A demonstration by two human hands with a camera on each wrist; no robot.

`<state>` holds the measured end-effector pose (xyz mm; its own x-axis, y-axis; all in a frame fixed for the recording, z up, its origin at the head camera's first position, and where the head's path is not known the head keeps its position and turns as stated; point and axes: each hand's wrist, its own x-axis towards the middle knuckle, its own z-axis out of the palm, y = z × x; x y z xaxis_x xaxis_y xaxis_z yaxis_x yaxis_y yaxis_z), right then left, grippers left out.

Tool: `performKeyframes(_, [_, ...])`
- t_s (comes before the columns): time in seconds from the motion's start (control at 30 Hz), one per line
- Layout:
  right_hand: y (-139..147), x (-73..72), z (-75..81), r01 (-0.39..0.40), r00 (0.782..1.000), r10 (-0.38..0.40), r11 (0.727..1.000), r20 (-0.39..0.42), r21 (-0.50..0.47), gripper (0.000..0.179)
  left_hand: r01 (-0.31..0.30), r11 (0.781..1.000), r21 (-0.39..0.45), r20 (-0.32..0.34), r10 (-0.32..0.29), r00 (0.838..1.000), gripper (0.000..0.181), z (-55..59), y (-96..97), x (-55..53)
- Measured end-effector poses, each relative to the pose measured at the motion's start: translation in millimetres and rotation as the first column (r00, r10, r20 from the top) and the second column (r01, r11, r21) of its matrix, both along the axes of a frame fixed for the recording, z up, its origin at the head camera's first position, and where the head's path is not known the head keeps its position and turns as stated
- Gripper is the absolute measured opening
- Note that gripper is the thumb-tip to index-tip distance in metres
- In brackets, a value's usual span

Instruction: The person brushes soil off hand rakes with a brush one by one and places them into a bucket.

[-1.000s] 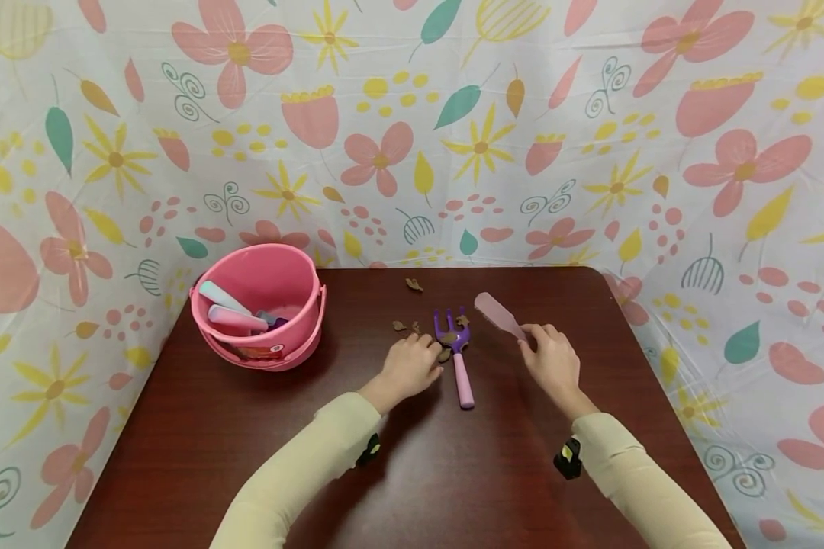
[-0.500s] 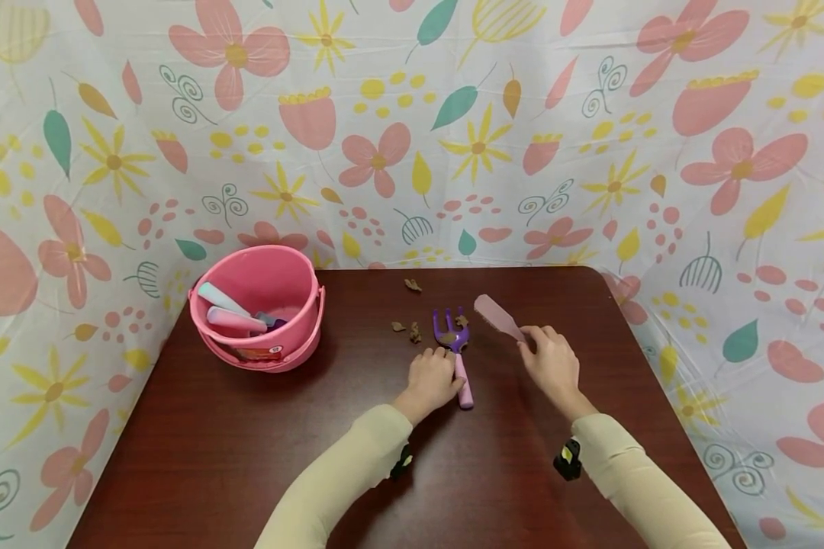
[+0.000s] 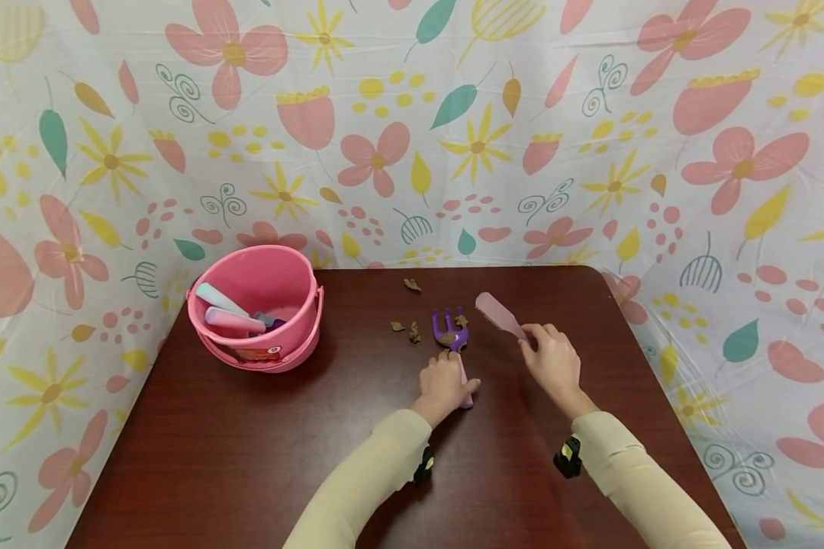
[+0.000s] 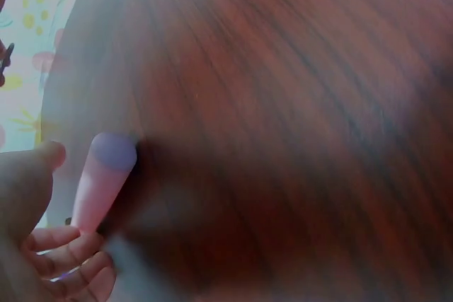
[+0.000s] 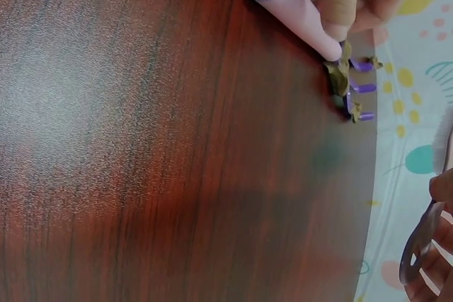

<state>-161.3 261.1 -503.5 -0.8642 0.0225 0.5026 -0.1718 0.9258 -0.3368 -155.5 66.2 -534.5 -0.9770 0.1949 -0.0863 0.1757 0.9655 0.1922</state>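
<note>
My left hand [image 3: 442, 383] is at the pink handle [image 4: 105, 182] of a small purple garden fork [image 3: 451, 338]. In the left wrist view the fingers touch the handle's side, while the thumb stands apart from it. The fork lies with its tines pointing to the back, and dry brown leaves [image 5: 339, 78] rest on and around its head. To the right, my right hand [image 3: 553, 360] grips a pink brush [image 3: 497, 314] by its handle, held up with its head toward the back left. Bristles show along the brush's edge in the right wrist view.
A pink bucket [image 3: 302, 352] stands at the left, with several tool handles [image 3: 233, 319] leaning inside. Loose dry leaves [image 3: 415, 332] lie left of the fork, and another leaf [image 3: 413, 285] is near the table's back edge. A floral curtain [image 3: 384, 91] hangs behind the dark wooden table [image 3: 247, 457].
My left hand has moved right and toward me, from the leaves beside the fork's head to its handle. The right hand and the brush have hardly moved.
</note>
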Motion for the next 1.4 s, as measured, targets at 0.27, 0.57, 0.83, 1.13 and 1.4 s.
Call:
performKeyframes(0.27, [2,0.0,0.5,-0.011,0.999,0.011,1.000,0.045,0.005,0.024,-0.091,0.990,0.105,0.020,0.089,0.996,0.076,-11.3,-0.4,5.6])
performKeyframes(0.57, [3,1.9,1.0,-0.004,0.998,0.003,1.000,0.069,0.003,0.024,-0.161,0.973,0.165,0.109,0.144,0.984,0.067,-12.5,-2.4,-0.7])
performKeyframes(0.83, [2,2.5,0.7,-0.005,0.997,0.005,1.000,0.079,0.001,0.024,-0.171,0.967,0.186,0.099,0.155,0.983,0.048,-11.3,-8.1,-4.4])
performKeyframes(1.13, [2,2.0,-2.1,-0.010,0.998,0.009,1.000,0.060,0.010,0.024,-0.154,0.968,0.198,0.073,0.143,0.987,0.049,-10.5,-10.6,-3.6])
performKeyframes(1.4, [2,2.3,-1.9,-0.005,0.998,0.005,1.000,0.069,0.005,0.024,-0.145,0.972,0.187,0.094,0.129,0.987,0.053,-11.6,-12.7,-5.4])
